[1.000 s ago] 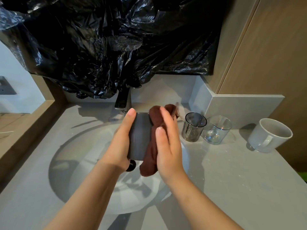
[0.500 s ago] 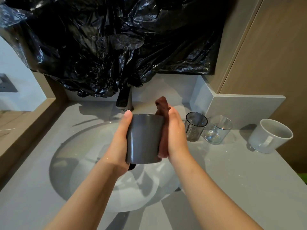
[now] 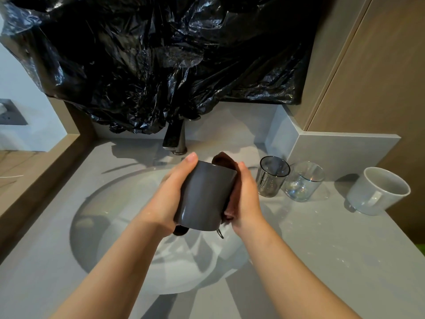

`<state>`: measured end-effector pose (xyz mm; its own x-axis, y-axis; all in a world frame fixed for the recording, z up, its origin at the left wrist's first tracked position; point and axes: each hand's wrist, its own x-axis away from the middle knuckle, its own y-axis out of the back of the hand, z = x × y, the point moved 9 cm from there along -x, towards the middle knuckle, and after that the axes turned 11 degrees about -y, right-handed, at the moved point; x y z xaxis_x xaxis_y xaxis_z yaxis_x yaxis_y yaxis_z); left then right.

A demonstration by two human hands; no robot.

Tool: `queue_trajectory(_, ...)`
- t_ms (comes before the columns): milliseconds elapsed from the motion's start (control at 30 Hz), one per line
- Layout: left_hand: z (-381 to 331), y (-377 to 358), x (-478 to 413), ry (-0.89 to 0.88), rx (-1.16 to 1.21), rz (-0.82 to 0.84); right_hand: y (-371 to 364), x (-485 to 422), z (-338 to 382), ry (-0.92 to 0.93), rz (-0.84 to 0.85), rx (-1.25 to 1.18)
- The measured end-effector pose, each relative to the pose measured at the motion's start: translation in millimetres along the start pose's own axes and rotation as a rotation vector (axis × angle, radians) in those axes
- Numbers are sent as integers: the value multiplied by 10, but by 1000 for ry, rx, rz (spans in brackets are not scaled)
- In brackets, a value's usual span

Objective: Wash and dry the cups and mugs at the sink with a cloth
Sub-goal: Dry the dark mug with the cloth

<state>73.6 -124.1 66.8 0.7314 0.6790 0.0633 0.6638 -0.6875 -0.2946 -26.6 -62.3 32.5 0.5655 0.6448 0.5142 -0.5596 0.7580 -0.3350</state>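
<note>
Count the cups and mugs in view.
4: the dark mug held over the sink; the smoked glass, clear glass and white mug stand on the counter to its right. More could sit out of frame.

No legible text, label, brand, number or sign appears in view. Dark mug [image 3: 204,196], cloth [image 3: 224,161], smoked glass [image 3: 271,180], clear glass [image 3: 303,184], white mug [image 3: 377,192] and black plastic sheet [image 3: 161,54] present plain surfaces; the wall plate [image 3: 11,112] at far left is too small to read.
</note>
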Motion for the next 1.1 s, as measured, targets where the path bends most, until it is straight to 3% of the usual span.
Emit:
queue_trajectory(67, 1, 47, -22, -15, -15, -24, -49, 55, -153, -147, 96, -109)
queue_trajectory(133, 32, 99, -22, -5, -34, -32, -104, 98, -229, -182, 164, -144)
queue_trajectory(333, -68, 85, 20, 21, -22, 79, 17, 35, -49, 125, 36, 41)
queue_trajectory(433, -121, 112, -3, -34, -188, 79, -31, 59, -119, -91, 84, -78)
queue_trajectory(500, -113, 88, -5, -88, -212, 42, -32, 47, -73, -134, 40, -127)
queue_trajectory(633, -240, 127, -12, -298, -238, -149, 84, -56, 141, 32, -108, -337)
queue_trajectory(800, -243, 37, 19, -368, -478, -126, 177, -54, 274, 228, -168, -153)
queue_trajectory(900, -249, 150, -65, -351, -350, -140, 137, -14, 178, 164, -82, -74)
queue_trajectory(1033, -100, 256, -157, -202, 114, -196, -153, 139, -106, -114, 248, -196)
queue_trajectory(1100, -107, 289, -180, -190, 173, -235, -206, 163, -132, -79, 313, -143)
